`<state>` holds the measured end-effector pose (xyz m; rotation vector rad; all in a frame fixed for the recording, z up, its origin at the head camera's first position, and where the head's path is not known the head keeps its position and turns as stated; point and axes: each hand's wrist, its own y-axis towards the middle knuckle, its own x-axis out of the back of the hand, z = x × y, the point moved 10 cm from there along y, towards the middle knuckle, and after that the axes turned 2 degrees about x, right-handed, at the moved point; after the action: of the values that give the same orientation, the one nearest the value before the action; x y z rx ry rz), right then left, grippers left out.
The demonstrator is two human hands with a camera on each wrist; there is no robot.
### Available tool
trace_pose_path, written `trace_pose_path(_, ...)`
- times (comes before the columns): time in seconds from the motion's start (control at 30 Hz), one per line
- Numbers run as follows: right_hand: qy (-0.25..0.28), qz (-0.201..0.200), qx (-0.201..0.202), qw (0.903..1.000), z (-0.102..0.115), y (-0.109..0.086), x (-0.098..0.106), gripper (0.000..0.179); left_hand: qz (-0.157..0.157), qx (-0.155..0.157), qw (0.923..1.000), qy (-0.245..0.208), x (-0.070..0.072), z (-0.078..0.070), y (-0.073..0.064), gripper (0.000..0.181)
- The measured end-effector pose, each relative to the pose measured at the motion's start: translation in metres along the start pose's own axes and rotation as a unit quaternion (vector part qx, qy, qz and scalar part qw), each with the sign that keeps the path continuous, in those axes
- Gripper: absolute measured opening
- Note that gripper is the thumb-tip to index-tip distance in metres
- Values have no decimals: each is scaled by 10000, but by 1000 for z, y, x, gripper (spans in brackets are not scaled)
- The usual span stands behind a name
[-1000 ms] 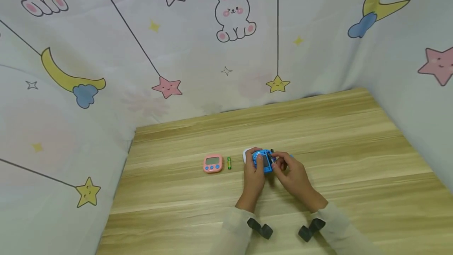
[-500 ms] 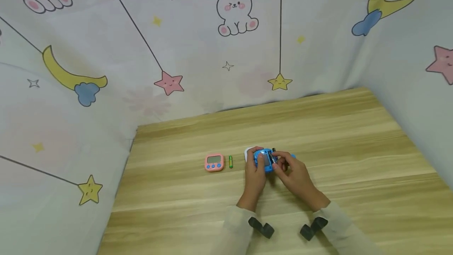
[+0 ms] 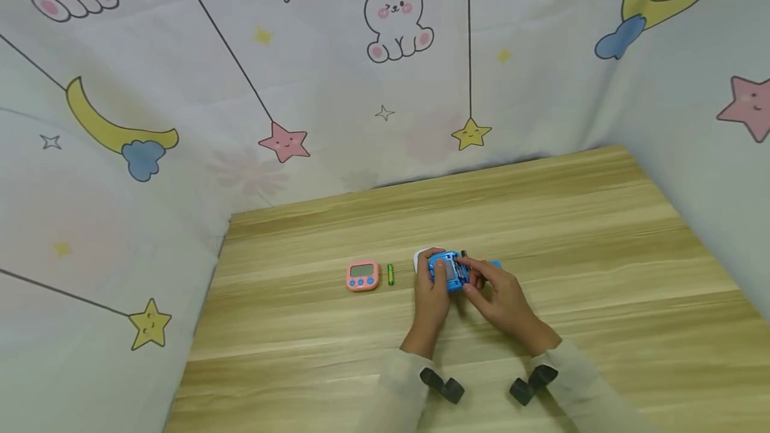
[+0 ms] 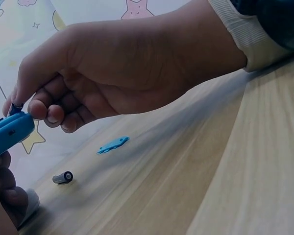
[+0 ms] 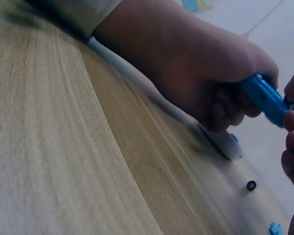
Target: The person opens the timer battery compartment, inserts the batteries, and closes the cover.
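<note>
My left hand (image 3: pixel 432 293) grips a blue digital timer (image 3: pixel 445 271) above the table, thumb on its face. At the timer's right side shows a battery slot, where a battery (image 4: pixel 14 108) sits. The fingers of my right hand (image 3: pixel 502 296) pinch at that battery, index finger at the far end and thumb at the near end. In the right wrist view the timer (image 5: pixel 264 98) lies between both hands. Behind my left hand a white timer (image 3: pixel 420 258) is mostly hidden. A loose dark battery (image 4: pixel 62 177) and a blue battery cover (image 4: pixel 113 145) lie on the table.
On the wooden table (image 3: pixel 301 353), left of my hands, lie a pink timer (image 3: pixel 362 276) with blue buttons and a green battery (image 3: pixel 390 274). A printed curtain (image 3: pixel 337 85) encloses the table's back and sides.
The battery at the blue timer has gone from standing tilted at the slot to lying down in it. My right fingers have shifted slightly over it; my left hand keeps its grip.
</note>
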<state>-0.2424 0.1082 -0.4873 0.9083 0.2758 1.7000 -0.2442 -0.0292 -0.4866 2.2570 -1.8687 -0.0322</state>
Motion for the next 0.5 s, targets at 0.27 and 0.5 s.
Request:
trace_pose_path(0.27,191,-88,171,9996,0,-1,2,48,7,-54,9999,-88,0,-1,-2,24)
trace_pose_path(0.5,348,4,-124,9993,-2,2,1,55,28,-162,9997,-185,1,-4,-1,25)
